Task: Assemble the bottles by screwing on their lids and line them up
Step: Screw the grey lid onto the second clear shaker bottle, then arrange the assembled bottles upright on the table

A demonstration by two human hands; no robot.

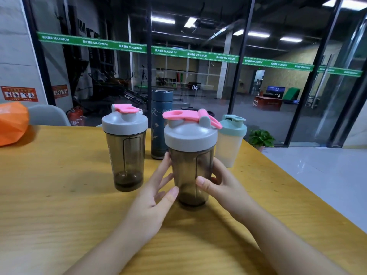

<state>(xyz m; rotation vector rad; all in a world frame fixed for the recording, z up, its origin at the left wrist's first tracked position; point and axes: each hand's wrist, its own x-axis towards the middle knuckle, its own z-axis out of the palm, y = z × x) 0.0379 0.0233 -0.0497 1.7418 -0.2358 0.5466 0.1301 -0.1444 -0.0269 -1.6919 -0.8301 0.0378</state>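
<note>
Wooden table [59, 205] fills the lower view, with a glass wall behind it carrying a green band [129, 47] printed "MAXIMUM" over and over beside small characters too fine to read. Through the glass: a gym floor, a red box [267, 104] marked "03", and placards reading "04" and "02". At the far left edge of the table sits an orange bag [12, 124]. Four bottles stand upright toward the far side. The dark blue flask [161, 124] is tallest and farthest back, patterned, with no legible text. The smoky shaker on the left [126, 153] wears its grey lid and pink flip cap, apart from the rest. The pale shaker with the mint lid [231, 141] stands just behind and to the right of the one you hold. That one, the near smoky shaker [191, 167], rests base-down on the table, grey lid [190, 135] seated, pink cap and loop on top. Your left hand [153, 201] cups its left side loosely, thumb and fingertips touching the wall, palm open. Your right hand [222, 185] wraps the right side more closely, thumb across the front. Both sit low on the body, not on the lid, which reads as steadying or sliding rather than twisting. My judgement: every lid looks on, so lining up remains, since this shaker stands forward of the others.
</note>
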